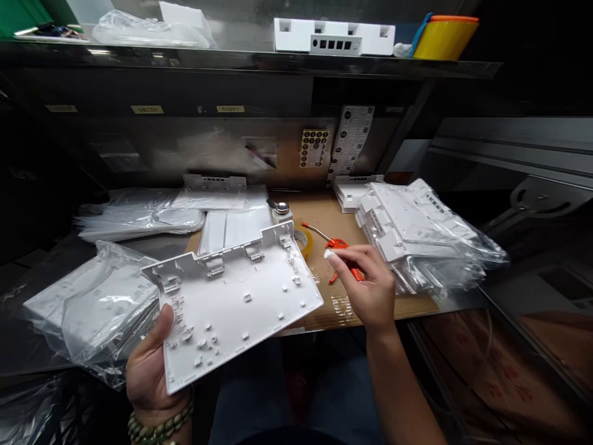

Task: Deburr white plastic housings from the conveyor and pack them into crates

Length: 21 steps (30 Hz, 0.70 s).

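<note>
My left hand (pixel 151 364) grips the left edge of a white plastic housing panel (pixel 264 309), thumb on its inner face. The panel is tilted toward me, showing moulded clips and posts. To its right, my right hand (pixel 370 284) is raised and closed, with a small white piece (pixel 328 254) pinched between thumb and forefinger; it may be a wad of cloth or paper, too small to tell. Behind that hand lies an orange-handled tool (pixel 338 243), partly covered by the fingers. A roll of yellow tape (pixel 303 240) is partly hidden behind the panel.
Bagged white panels are stacked at right (pixel 407 222) and at left (pixel 102 303). Clear plastic bags (pixel 139 213) lie at back left. A small metal-topped bottle (pixel 281 211) stands behind the panel. Overhead, a shelf (pixel 241 60) carries a white housing (pixel 333 37) and a yellow container (pixel 445 38).
</note>
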Available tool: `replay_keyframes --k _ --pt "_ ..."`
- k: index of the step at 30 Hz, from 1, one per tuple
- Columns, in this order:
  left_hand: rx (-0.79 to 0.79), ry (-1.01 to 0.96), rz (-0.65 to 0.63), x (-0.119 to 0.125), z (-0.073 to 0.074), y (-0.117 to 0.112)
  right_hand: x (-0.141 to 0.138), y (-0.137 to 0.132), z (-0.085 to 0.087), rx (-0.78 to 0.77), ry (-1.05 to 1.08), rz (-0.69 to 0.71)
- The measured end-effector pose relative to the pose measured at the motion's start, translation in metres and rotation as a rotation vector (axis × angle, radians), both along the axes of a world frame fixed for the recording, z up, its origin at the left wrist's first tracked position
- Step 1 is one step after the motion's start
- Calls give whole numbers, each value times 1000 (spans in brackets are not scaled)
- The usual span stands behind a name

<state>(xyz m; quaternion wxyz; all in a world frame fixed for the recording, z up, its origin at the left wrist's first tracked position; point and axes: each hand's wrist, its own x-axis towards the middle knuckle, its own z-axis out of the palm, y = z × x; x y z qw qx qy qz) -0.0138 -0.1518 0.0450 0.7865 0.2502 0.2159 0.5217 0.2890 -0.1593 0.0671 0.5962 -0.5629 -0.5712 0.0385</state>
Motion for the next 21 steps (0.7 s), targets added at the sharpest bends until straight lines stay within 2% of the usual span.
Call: replay_keyframes --k 3,5,9,13,16,18,21 --pt "-19 -48 -51 3 -3 -9 -9 14 21 61 20 27" --pt "-2 -85 -91 6 -4 -14 -13 21 25 52 6 56" --pt "52 -152 -185 11 0 -17 -13 25 19 0 30 51" --pt "134 -251 -238 16 5 -13 -8 22 8 17 52 30" --pt "143 -263 -188 17 5 -12 1 23 0 -24 2 18" --pt "105 -227 -85 18 3 -13 5 24 -2 -49 8 -24" --pt "-1 -114 49 23 1 -16 -4 21 10 13 26 -31"
